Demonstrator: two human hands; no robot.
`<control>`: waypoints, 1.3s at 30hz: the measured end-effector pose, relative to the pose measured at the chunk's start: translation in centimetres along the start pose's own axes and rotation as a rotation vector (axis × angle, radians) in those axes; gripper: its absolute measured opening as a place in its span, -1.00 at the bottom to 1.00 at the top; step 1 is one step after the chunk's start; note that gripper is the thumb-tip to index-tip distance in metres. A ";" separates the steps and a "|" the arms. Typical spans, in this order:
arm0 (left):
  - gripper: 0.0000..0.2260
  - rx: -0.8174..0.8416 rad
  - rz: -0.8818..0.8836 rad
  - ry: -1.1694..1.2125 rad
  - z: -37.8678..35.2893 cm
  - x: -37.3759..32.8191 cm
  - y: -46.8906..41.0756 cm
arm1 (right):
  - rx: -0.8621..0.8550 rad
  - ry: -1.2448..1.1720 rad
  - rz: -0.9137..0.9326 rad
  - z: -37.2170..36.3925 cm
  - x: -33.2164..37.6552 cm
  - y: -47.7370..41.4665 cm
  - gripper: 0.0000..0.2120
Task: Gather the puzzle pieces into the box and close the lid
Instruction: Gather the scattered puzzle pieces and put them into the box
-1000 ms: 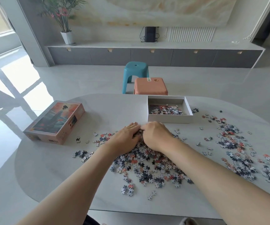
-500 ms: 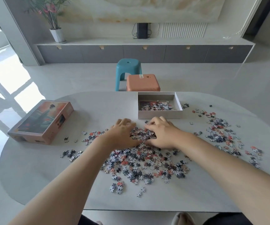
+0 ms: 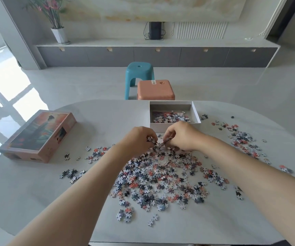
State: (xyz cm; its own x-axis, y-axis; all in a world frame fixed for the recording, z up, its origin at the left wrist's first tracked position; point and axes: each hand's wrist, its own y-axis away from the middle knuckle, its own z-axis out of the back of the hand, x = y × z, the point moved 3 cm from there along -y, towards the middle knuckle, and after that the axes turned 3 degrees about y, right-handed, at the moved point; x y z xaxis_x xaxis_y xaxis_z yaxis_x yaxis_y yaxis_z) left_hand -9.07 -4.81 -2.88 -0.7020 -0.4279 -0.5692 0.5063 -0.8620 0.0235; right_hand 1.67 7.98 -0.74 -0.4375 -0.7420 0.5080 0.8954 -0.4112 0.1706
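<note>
Your left hand (image 3: 139, 139) and right hand (image 3: 182, 135) cupped shut on scooped puzzle pieces (image 3: 161, 174), just before open box (image 3: 174, 125) for short carry. Lid (image 3: 38, 134) parked far left, clear of scooping.

Curled fingers (image 3: 169, 134) hide how many puzzle pieces (image 3: 158, 176) each hand grips; the worktop's (image 3: 36, 201) near edge is cut off.

The table (image 3: 36, 192) looks like smooth matt grey stone; the box (image 3: 195, 112) and printed lid (image 3: 36, 135) seem cardboard, the lid slightly sheeny; both stools (image 3: 139, 71) are smooth plastic; the floor (image 3: 72, 82) shines glossy
</note>
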 end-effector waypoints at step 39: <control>-0.78 -0.289 -0.238 -0.199 1.2 -1.3 2.5 | -0.159 0.258 0.333 0.0 0.8 2.5 -0.71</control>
State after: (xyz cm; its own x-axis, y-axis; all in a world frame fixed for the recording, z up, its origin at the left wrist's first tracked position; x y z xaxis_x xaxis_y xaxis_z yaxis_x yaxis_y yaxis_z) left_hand -7.43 -6.74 -1.11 -0.8850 -0.2944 -0.3608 0.4180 -0.8436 -0.3371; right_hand 3.57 6.35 0.10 -0.1515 -0.9471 0.2830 0.9760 -0.1887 -0.1090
